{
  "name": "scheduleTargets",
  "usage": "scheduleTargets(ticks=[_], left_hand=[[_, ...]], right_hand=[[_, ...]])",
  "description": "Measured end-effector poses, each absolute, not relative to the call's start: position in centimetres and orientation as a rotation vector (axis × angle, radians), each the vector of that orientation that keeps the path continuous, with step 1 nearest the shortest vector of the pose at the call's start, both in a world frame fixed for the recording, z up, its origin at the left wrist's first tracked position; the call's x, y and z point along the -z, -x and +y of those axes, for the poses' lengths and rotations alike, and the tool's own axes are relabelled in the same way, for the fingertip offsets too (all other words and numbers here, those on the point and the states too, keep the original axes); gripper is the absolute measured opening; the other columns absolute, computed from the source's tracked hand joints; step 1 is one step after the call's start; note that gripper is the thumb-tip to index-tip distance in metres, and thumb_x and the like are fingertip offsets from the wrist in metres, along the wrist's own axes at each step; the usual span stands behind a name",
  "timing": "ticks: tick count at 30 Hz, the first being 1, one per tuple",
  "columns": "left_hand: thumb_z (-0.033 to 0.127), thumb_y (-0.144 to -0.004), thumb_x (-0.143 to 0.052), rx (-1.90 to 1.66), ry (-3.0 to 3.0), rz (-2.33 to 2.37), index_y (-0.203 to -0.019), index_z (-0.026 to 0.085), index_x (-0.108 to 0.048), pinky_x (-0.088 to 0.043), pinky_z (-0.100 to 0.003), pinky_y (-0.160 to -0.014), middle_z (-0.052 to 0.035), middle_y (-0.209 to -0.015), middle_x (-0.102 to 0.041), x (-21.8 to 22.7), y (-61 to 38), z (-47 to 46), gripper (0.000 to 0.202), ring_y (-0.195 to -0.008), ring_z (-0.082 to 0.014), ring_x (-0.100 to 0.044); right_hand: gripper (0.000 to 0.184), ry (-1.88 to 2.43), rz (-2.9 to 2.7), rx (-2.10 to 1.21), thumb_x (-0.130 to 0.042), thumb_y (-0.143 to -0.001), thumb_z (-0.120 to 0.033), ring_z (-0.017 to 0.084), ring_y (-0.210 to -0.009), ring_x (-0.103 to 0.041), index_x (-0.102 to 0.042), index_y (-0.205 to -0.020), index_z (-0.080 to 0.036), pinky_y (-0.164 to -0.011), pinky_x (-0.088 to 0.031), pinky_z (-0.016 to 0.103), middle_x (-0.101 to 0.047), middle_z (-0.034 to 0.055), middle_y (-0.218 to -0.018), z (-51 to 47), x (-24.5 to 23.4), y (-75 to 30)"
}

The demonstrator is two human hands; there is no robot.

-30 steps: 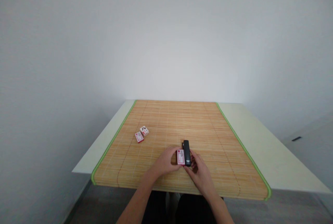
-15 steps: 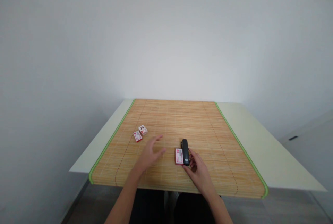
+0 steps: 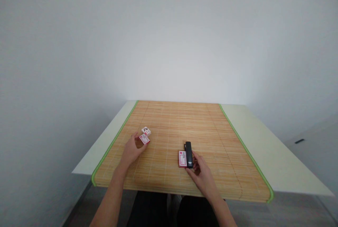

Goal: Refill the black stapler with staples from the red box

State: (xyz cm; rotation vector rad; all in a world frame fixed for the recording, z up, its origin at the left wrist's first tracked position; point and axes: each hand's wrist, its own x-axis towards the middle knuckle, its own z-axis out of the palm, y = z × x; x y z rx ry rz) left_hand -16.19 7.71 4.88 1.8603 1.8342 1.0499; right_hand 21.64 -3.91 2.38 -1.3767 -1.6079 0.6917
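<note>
My left hand (image 3: 132, 148) has its thumb and fingertips on opposite edges of a small white-and-red box (image 3: 144, 139) with a printed label. Just beyond that box lies a second small box (image 3: 146, 131), white with a dark picture on top. A black stapler (image 3: 189, 155) lies lengthwise near the front of the mat. Against its left side is another white-and-red box (image 3: 182, 158). My right hand (image 3: 201, 174) grips the stapler at its near end, the thumb by the lower edge and the other fingers curled along the right side, partly hidden.
A bamboo mat (image 3: 182, 121) with green edging covers the middle of a white table (image 3: 245, 128). The table's far edge meets a pale wall (image 3: 174, 44). My legs (image 3: 196, 211) are under the front edge.
My left hand has moved left from mid-mat and closed on the small labelled box, which has shifted slightly right and turned. My right hand and the stapler stay put.
</note>
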Motion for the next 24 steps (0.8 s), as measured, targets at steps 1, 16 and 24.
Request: scheduleTargets(ticks=[1,16,24], left_hand=[[0.046,-0.080,-0.074,-1.088,-1.841,1.795,-0.145,0.020,-0.042,-0.049,-0.049,-0.104,-0.0111,-0.130,-0.065,-5.2,15.2,7.4,0.077,-0.117,-0.0291,-0.064],[0.036,-0.078,-0.082,-0.806,-1.968,1.031,-0.144,0.027,-0.050,-0.042,-0.045,-0.116,-0.0078,-0.144,-0.059,-8.3,1.2,2.2,0.074,-0.133,-0.0276,-0.056],[0.038,-0.080,-0.081,-0.781,-1.906,0.942,-0.142,0.027,-0.053,-0.044,-0.043,-0.115,-0.0067,-0.141,-0.063,-8.9,0.8,1.9,0.069,-0.130,-0.0278,-0.059]], right_hand=[[0.069,1.381,-1.613,-0.684,-0.071,-0.088,-0.034,0.022,-0.083,-0.062,-0.044,-0.151,-0.028,-0.078,-0.058,0.038,-0.063,0.0056,-0.106,-3.9,-2.4,-21.6],[0.068,1.328,-1.605,-0.718,-0.070,-0.090,-0.033,0.023,-0.086,-0.062,-0.044,-0.152,-0.028,-0.079,-0.057,0.038,-0.063,0.0066,-0.107,-4.0,-2.9,-21.6],[0.067,1.355,-1.598,-0.704,-0.071,-0.089,-0.035,0.022,-0.083,-0.062,-0.046,-0.151,-0.028,-0.076,-0.057,0.037,-0.063,0.0064,-0.107,-3.8,-2.6,-21.5]])
